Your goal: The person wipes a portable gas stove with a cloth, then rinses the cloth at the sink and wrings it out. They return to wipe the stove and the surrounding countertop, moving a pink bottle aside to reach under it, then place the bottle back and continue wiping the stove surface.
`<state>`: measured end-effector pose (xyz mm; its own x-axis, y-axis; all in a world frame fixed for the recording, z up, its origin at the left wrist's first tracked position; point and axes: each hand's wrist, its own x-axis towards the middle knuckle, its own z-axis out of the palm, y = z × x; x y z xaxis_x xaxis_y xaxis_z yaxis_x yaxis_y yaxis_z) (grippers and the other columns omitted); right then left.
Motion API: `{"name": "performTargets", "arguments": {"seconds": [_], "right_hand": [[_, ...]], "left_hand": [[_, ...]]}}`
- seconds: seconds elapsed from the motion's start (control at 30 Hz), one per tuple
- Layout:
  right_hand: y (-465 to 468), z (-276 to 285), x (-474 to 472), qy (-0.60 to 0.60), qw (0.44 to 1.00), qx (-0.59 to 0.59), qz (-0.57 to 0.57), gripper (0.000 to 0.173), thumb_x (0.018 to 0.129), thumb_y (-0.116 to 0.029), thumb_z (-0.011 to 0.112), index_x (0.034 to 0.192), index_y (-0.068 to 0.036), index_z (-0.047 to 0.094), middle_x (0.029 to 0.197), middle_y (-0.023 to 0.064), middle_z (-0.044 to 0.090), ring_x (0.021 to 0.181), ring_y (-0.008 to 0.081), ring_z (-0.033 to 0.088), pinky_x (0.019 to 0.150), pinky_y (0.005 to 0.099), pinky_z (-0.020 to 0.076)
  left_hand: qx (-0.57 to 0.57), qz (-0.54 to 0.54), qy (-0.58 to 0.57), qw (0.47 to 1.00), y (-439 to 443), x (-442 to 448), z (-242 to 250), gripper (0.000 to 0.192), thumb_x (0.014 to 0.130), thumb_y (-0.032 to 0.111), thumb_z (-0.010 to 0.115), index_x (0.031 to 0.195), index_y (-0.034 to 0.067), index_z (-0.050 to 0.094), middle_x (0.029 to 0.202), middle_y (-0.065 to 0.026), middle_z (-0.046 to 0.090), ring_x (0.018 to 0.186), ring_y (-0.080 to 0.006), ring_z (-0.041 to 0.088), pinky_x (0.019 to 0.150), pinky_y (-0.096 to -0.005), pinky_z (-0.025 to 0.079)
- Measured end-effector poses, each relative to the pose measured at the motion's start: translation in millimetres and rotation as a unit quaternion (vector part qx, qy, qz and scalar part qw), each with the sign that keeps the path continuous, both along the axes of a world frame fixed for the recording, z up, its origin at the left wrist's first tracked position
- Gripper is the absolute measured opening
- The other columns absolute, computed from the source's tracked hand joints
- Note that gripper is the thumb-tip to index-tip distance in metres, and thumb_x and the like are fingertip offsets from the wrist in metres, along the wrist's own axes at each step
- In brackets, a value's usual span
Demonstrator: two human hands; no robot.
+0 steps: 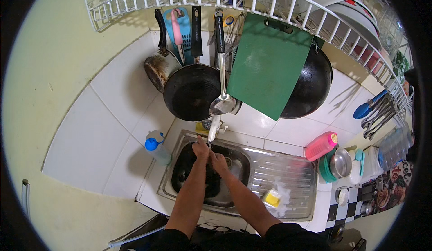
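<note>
Both hands meet beneath the white faucet (213, 129) at the back of a steel sink (236, 197). A thin stream of water falls beside them. My left hand (201, 149) has its fingers bent, with one finger or thumb pointing up. My right hand (217, 161) is just right of it, fingers curled near the stream; whether either hand grips something cannot be told. Below them in the basin lies a dark, round, wet thing (212, 183), perhaps a pan, partly hidden by my left forearm.
A yellow sponge (272, 199) lies amid suds on the ribbed drainboard (297, 180). A blue-capped bottle (160, 153) stands left, a pink bottle (320, 146) right. Above hang a black frying pan (190, 92), a ladle (222, 105), a green cutting board (270, 65) and a wok (314, 82).
</note>
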<state>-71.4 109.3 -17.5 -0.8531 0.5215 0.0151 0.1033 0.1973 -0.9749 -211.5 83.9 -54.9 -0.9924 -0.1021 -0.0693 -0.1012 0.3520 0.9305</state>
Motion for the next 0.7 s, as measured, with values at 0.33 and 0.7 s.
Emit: {"name": "performTargets", "arguments": {"seconds": [0.33,0.7], "right_hand": [[64.4,-0.7,-24.7,-0.016,0.932,0.128,0.337,0.014,0.079,-0.003,0.080,0.088,0.001,0.070,0.078,0.0044,0.066,0.060,0.0088,0.055,0.052,0.0271,0.0428],[48.2,16.1,-53.8,-0.071,0.908,0.324,0.256,0.030,0.079,-0.025,0.072,0.096,0.000,0.070,0.091,0.0232,0.072,0.084,0.0443,0.070,0.069,0.0541,0.0549]], "left_hand": [[-0.069,-0.431,0.348,0.830,-53.7,7.2,61.6,0.012,0.096,0.009,0.055,0.098,0.002,0.065,0.099,-0.0160,0.063,0.096,-0.0310,0.063,0.087,-0.0432,0.050],[-0.474,-0.481,0.275,0.685,-60.2,13.1,69.3,0.018,0.089,0.019,0.065,0.102,0.008,0.072,0.097,-0.0119,0.077,0.093,-0.0268,0.076,0.079,-0.0394,0.061]]}}
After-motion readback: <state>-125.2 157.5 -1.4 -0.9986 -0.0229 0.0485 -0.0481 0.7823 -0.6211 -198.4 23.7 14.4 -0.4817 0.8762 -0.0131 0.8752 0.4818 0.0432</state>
